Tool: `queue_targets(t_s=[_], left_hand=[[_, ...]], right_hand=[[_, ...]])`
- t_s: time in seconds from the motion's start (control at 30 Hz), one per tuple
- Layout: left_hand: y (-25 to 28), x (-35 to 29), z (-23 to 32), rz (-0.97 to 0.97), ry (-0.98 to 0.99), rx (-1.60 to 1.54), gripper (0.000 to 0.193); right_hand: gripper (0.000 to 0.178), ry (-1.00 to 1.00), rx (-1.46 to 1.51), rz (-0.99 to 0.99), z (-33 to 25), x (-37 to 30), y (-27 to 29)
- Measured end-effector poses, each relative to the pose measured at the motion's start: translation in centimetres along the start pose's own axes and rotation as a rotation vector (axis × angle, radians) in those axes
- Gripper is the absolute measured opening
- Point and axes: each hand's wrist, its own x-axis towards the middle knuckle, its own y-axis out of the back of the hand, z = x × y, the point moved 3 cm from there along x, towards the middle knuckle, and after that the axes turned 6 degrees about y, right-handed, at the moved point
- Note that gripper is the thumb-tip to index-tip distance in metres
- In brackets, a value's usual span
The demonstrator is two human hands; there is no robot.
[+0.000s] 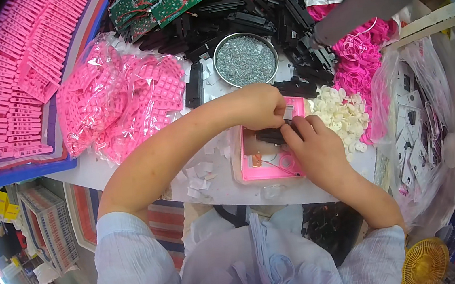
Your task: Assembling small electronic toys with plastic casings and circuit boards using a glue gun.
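Note:
A pink plastic casing (250, 161) lies on the white table in front of me, with a thin wire and a small coppery piece inside it. Over its far end my left hand (260, 107) is closed with its fingertips pinched together; what they grip, if anything, is hidden. My right hand (316, 144) reaches in from the right, its curled fingers gripping a black plastic part (271, 136) that sits across the casing. Just beyond my hands stands a round metal dish (246, 61) full of small screws. White round plastic pieces (340, 114) are heaped beside my right hand.
Bagged pink keypads (143, 98) and a tray of stacked pink parts (18, 101) are on the left. Black plastic parts (251, 19) and green circuit boards (176, 4) pile up at the back. A dark grey tool (364, 0) hangs at upper right, near pink rings (354, 51).

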Motion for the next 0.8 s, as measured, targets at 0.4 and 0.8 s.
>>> queue_targets(t_s=[0.4, 0.8], left_hand=[[3.8, 2.8, -5.7, 0.748, 0.118, 0.655, 0.02], [4.6, 2.3, -4.5, 0.938, -0.047, 0.77, 0.019]], right_hand=[[0.037, -0.055, 0.765, 0.989, 8.9, 5.1, 8.7], [0.054, 0.082, 1.157, 0.56, 10.5, 9.4, 9.6]])
